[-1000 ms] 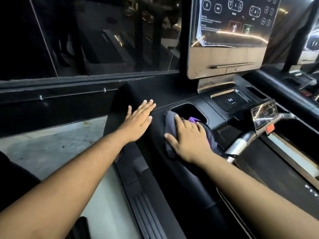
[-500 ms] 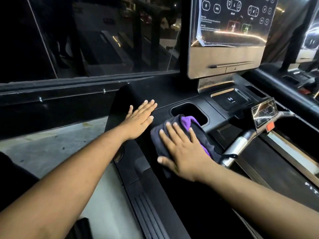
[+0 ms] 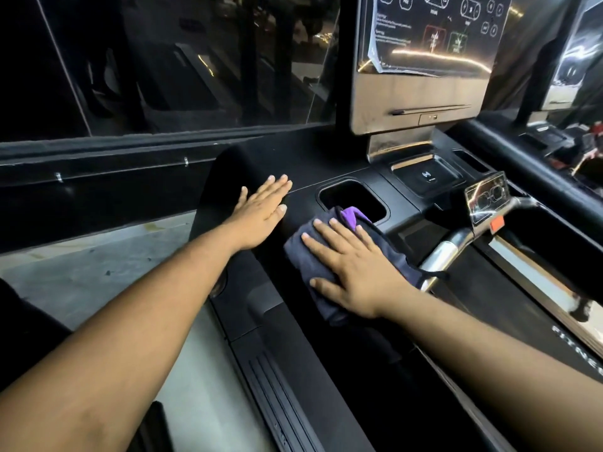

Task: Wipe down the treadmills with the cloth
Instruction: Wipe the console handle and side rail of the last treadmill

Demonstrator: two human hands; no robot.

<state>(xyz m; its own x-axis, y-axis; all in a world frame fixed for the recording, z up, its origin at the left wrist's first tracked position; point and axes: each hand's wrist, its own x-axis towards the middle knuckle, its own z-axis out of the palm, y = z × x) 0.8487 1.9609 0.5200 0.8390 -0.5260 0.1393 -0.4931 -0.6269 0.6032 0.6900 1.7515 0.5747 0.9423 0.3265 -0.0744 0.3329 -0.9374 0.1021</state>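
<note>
The right hand [image 3: 355, 272], fingers flat on the dark cloth [image 3: 313, 256], has dragged it back from the cup holder [image 3: 352, 197] toward the console's near edge, so wiping continues, while the left hand [image 3: 261, 216] stays flat alongside.

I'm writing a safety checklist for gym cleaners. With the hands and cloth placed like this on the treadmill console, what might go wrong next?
1. The dark grey and purple cloth under the flat right hand overlaps the rim of the black rectangular cup-holder recess; a forward stroke might drop it in.
2. A loose cloth edge lies by the silver metal handlebar and may snag.
3. The left hand rests flat near the black console's outer edge and may slip.
</note>
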